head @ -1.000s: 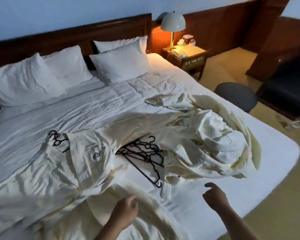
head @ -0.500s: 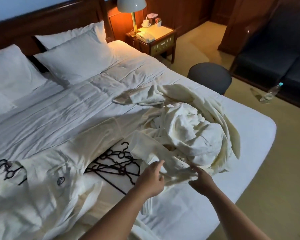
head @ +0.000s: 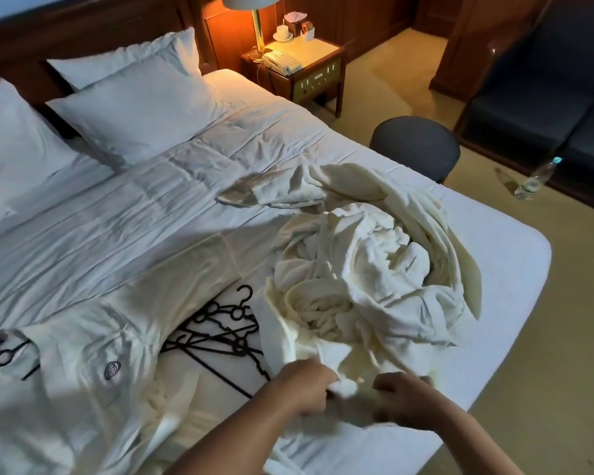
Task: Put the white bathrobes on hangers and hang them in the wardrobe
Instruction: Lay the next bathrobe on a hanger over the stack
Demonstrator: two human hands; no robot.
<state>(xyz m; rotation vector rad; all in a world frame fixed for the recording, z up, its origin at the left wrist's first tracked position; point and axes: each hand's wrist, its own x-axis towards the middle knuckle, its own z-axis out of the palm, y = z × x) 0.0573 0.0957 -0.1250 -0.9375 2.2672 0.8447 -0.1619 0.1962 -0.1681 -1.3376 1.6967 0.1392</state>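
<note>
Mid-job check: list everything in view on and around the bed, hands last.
crumpled bathrobe: one, white, heaped on bed's right side
flat bathrobe: one, white, dark crest, spread at left
hangers: pile, black, between the robes; more at far left
bed: one, white sheets
pillows: at least three, white, by headboard
nightstand: one, wooden, beside bed
lamp: one, lit, on nightstand
telephone: one, white, on nightstand
stool: one, grey, beside bed
bottle: one, clear, on floor
sofa: one, dark, far right
left hand: grips crumpled bathrobe's near edge
right hand: grips same edge
</note>
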